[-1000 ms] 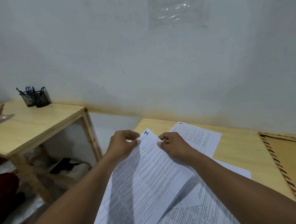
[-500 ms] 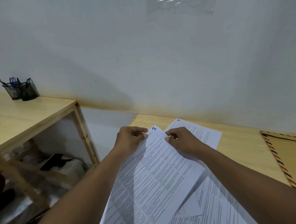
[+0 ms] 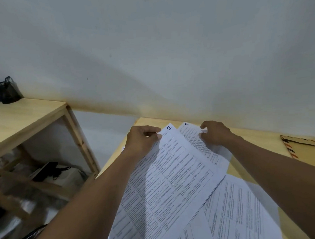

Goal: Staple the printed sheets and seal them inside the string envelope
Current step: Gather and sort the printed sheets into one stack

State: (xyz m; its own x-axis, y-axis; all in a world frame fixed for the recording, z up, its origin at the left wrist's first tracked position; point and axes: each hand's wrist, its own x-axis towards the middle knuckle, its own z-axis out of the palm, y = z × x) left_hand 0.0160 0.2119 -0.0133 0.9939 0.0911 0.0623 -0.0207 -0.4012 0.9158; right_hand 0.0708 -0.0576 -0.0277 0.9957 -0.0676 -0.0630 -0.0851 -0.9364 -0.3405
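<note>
The printed sheets, white paper pages dense with small black text and tables, lie spread across the pale wooden desk (image 3: pixel 254 138), and both bare hands work at their far ends. The left hand (image 3: pixel 142 140) has its fingers (image 3: pixel 158 136) pinched together on the far left corner of the sheet marked "1" (image 3: pixel 174 169), apparently to lift or steady it while the pile is put in order. The right hand (image 3: pixel 216 134) has thumb and forefinger closed on the far edge of the sheet marked "4" (image 3: pixel 194 137), which lies partly beneath sheet 1 and just right of the left fingers; this looks like a grip for drawing that page out or squaring it with the rest. Judging by the handwritten numbers, the pages are being sorted into order ahead of stapling.

Both held sheets run with their long axis from the near left toward the far right, tilted against the desk edge, their numbered top corners pointing away toward the white wall (image 3: pixel 168 54). More printed pages (image 3: pixel 239 206) lie nearer than the right fingers, skewed at a different angle.

The tan string envelope with a striped border (image 3: pixel 304 146) rests well to the right of the right fingers. No stapler is visible.
</note>
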